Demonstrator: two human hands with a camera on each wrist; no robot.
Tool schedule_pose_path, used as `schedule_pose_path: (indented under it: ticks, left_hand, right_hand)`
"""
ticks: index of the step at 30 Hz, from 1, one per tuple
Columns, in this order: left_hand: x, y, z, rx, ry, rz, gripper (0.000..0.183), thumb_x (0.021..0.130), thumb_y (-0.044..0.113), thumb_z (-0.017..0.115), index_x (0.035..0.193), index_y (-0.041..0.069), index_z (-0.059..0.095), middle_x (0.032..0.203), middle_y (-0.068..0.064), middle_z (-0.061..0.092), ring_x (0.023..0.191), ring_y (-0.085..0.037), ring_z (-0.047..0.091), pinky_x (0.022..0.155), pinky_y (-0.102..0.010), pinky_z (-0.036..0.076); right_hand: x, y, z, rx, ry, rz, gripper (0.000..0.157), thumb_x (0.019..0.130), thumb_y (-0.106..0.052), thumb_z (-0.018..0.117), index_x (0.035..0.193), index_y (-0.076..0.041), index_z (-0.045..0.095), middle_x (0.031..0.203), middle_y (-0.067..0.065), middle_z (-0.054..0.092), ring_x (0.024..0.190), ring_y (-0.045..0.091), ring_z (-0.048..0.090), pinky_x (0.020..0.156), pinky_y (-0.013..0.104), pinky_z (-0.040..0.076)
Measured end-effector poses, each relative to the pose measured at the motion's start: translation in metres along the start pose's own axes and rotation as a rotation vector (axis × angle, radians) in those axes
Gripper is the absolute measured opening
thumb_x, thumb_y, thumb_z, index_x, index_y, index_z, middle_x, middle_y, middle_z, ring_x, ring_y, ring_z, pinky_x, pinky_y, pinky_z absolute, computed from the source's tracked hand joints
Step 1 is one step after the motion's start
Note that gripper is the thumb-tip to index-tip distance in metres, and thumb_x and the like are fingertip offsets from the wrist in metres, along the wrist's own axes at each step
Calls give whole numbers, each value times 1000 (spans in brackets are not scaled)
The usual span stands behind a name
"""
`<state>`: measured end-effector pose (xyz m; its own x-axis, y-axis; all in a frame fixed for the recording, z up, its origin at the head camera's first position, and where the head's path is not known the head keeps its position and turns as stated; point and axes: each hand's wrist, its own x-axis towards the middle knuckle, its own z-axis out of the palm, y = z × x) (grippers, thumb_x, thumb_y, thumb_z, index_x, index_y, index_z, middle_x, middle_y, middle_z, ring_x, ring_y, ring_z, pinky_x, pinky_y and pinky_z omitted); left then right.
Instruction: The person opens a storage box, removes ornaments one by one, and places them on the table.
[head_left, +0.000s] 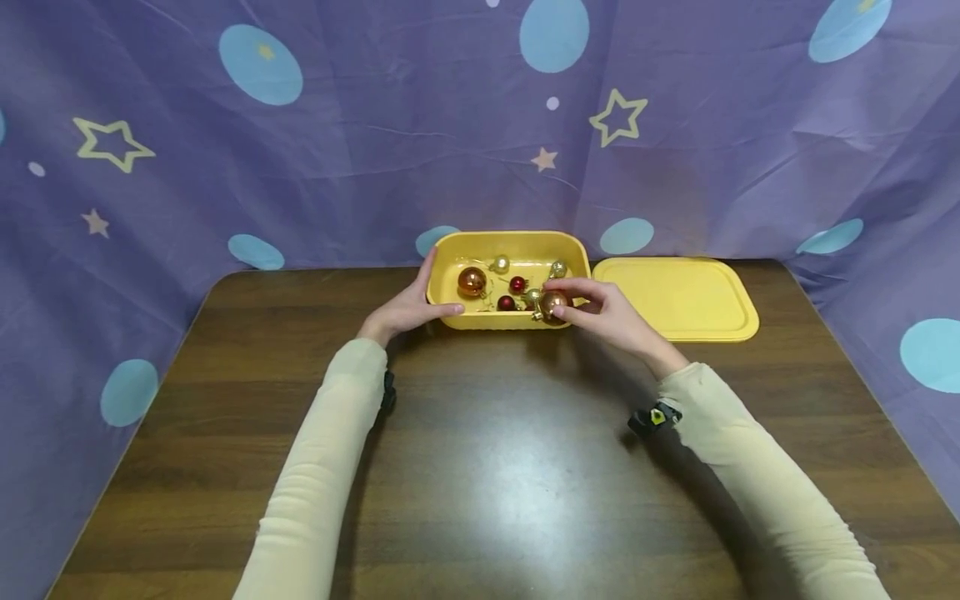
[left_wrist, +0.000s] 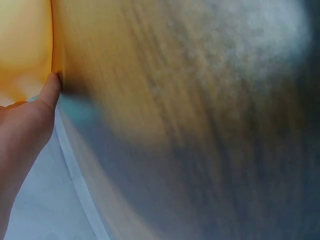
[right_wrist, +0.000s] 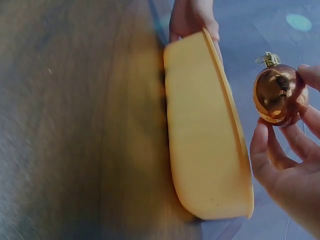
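A yellow plastic container [head_left: 510, 322] stands at the far side of the table. Inside it lie a copper Christmas ball [head_left: 472, 282], small red balls [head_left: 517, 284] and small gold balls [head_left: 500, 264]. My left hand [head_left: 411, 307] grips the container's left end, thumb at the front rim and fingers along the side wall. Over the front right rim, my right hand [head_left: 611, 317] pinches a shiny copper Christmas ball [right_wrist: 275, 95] between thumb and fingers. Its gold cap points away from the palm. The left wrist view catches only part of the left hand [left_wrist: 30, 125] against the container wall.
A yellow lid [head_left: 675, 298] lies flat on the wooden table [head_left: 480, 467], just right of the container. Close behind hangs a purple curtain [head_left: 420, 142] with stars and blue dots, which also runs down both sides.
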<state>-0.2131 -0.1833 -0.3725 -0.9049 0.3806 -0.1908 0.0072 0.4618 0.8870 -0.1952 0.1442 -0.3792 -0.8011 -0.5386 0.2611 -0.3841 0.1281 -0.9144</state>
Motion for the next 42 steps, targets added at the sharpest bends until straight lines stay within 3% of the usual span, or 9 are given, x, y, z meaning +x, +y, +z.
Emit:
schedule_pose_path:
  ticks: [9,20,26,33,37,42]
  left_hand:
    - [2,-3,-1,-22,-3,23,110,88,18,71,153,15,-18,158,-23,-6,139,-39,23,113,-47,18]
    - [0,-5,-2,-26,-5,14,111,88,19,71,153,16,-19,158,-21,-7,140,-39,21,114,-47,18]
    - [1,-5,-2,-24,-8,19,111,88,20,71,153,17,-19,158,-21,-8,140,-40,21,113,-47,18]
    - [1,-6,-1,-28,-7,20,111,88,19,71,153,16,-19,158,-21,-8,140,-39,21,114,-46,18]
    - [1,-5,-1,-26,-7,20,111,88,20,71,153,16,-19,158,-20,-10,140,-39,19,114,-45,16]
    - [1,-3,-2,-16,-7,5,111,88,20,71,153,17,-19,158,-19,-12,141,-39,16,114,-45,15]
  right_hand:
    - [-8,0,23,28,-92,47,40,90,8,61,129,9,55,123,23,58,99,23,63,84,34,53]
    - [-14,32,40,-27,-229,-72,41,84,12,67,123,5,58,123,16,59,116,29,55,101,39,43]
    - [-14,38,48,-178,-226,-133,41,83,12,66,121,-1,60,128,17,55,121,25,48,107,36,33]
    - [-16,37,50,-178,-222,-136,45,82,11,68,123,-3,58,134,19,51,127,27,44,110,36,29]
    - [-17,35,51,-185,-217,-116,46,81,5,73,124,-3,58,134,18,51,126,26,45,109,39,30]
    - [-17,30,55,-222,-196,-62,48,81,-3,76,126,-5,58,122,9,59,114,22,53,102,40,39]
